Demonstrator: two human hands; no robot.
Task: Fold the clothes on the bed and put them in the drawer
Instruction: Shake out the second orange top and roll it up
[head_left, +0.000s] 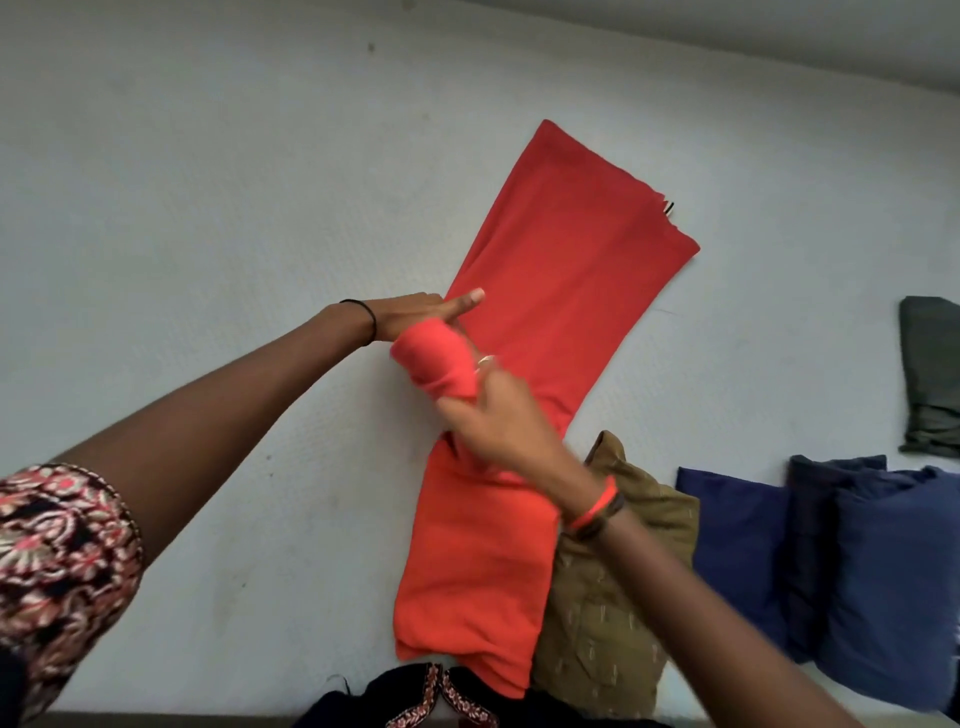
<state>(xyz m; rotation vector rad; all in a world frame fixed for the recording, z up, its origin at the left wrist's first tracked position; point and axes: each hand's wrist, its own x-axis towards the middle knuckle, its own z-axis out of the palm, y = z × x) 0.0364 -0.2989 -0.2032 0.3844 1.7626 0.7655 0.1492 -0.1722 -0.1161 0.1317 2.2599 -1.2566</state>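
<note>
Soft even light — motion blur, wide-angle bowing

Pale, textured bed (218, 197) surface fills the view under even, soft light. Dark blue pillows (883, 587) lie side by side at the right edge. A grey band (753, 31) along the top right is possibly a wall.

One red garment (561, 270), one olive garment (597, 623), one black garment (395, 696), one green garment (930, 374), three blue pillows (737, 545).

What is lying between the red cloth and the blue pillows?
In the head view, an olive-green garment lies there, its edge under the red cloth, next to the blue pillows.
</note>
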